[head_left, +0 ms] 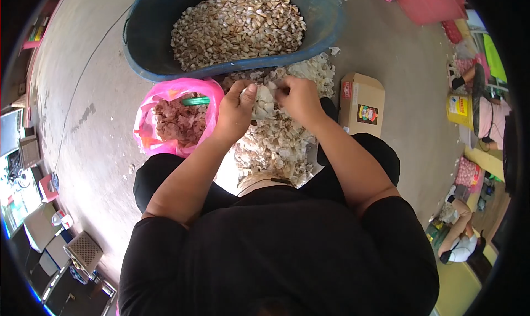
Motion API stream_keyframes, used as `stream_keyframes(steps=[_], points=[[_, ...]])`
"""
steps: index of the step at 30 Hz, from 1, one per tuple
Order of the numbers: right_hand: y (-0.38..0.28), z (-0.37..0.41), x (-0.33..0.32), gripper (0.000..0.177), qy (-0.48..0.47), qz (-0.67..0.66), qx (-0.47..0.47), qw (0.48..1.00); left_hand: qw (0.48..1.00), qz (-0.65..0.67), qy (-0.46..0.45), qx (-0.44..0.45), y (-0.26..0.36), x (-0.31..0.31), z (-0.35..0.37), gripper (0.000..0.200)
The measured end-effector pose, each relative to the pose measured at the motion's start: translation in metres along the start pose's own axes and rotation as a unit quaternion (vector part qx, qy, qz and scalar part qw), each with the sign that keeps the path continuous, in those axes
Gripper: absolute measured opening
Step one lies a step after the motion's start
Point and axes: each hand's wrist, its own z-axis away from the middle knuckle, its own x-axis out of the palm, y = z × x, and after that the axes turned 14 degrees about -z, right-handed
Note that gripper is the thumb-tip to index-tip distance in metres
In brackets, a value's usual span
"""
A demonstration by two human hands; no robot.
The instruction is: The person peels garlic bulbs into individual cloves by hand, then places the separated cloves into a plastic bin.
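Two hands at work: left hand point(234, 113) and right hand point(298, 98) both pinch one white, papery garlic bulb point(264, 102), held between them just above a loose heap of pale, flaky skins point(276, 147) on the grey concrete floor point(94, 123). Beyond them, one oval blue plastic tub point(144, 62) heaped with cream cloves point(237, 23). To the left, a crinkled pink plastic bag point(144, 134) of pinkish husks point(179, 123); to the right, a small cardboard box point(361, 103).
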Motion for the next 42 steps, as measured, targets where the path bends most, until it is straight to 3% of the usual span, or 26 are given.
stream_keyframes(steps=[2,4,5,6,9,12,15,18,21,24,30,33,37,40,42], points=[[0.03,-0.01,-0.012,0.011,-0.014,0.074,0.047,0.996,0.999,0.042,0.006,0.021,-0.015,0.003,-0.007,0.038],[0.04,-0.013,-0.015,0.011,-0.036,0.12,0.061,0.99,0.985,0.15,-0.073,-0.045,-0.01,-0.005,-0.009,0.042],[0.043,-0.011,-0.01,0.009,-0.018,0.145,-0.016,0.989,0.972,0.2,-0.088,-0.083,-0.006,-0.007,-0.007,0.042],[0.031,-0.008,-0.007,0.009,-0.014,0.121,-0.005,0.993,0.955,0.251,-0.102,-0.123,-0.002,-0.009,-0.005,0.042],[-0.009,-0.002,0.0,0.013,0.004,0.03,0.01,0.999,0.953,0.243,-0.106,-0.147,0.004,-0.012,-0.002,0.038],[-0.015,0.002,0.006,0.02,-0.003,-0.105,0.056,0.993,0.978,0.198,-0.052,-0.027,-0.023,-0.004,-0.012,0.032],[-0.007,0.002,0.009,0.026,-0.005,-0.156,0.025,0.987,0.959,0.247,-0.09,-0.106,-0.014,-0.011,-0.01,0.032],[0.009,-0.002,0.013,0.027,0.024,-0.22,0.074,0.972,0.959,0.23,-0.084,-0.143,-0.008,-0.013,-0.01,0.032],[0.006,0.0,0.008,0.027,-0.025,-0.168,0.072,0.983,0.951,0.272,-0.114,-0.094,-0.003,-0.012,-0.008,0.034],[0.002,-0.001,0.004,0.026,-0.048,-0.18,0.03,0.982,0.929,0.32,-0.146,-0.113,-0.006,-0.013,-0.011,0.035],[-0.012,0.003,0.0,0.016,-0.003,-0.094,-0.007,0.996,0.924,0.329,-0.152,-0.118,-0.008,-0.018,-0.013,0.036],[-0.006,-0.001,-0.005,0.014,-0.007,-0.055,0.037,0.998,0.905,0.373,-0.153,-0.139,-0.005,-0.017,-0.011,0.036],[0.018,-0.01,-0.006,0.011,-0.051,0.121,0.089,0.987,0.912,0.343,-0.179,-0.137,-0.007,-0.015,-0.009,0.036],[0.012,-0.011,-0.004,0.019,-0.013,0.03,0.027,0.999,0.926,0.313,-0.161,-0.135,-0.006,-0.018,-0.01,0.036],[0.011,-0.011,0.001,0.027,-0.069,-0.149,0.02,0.986,0.929,0.313,-0.152,-0.125,-0.01,-0.019,-0.012,0.037]])
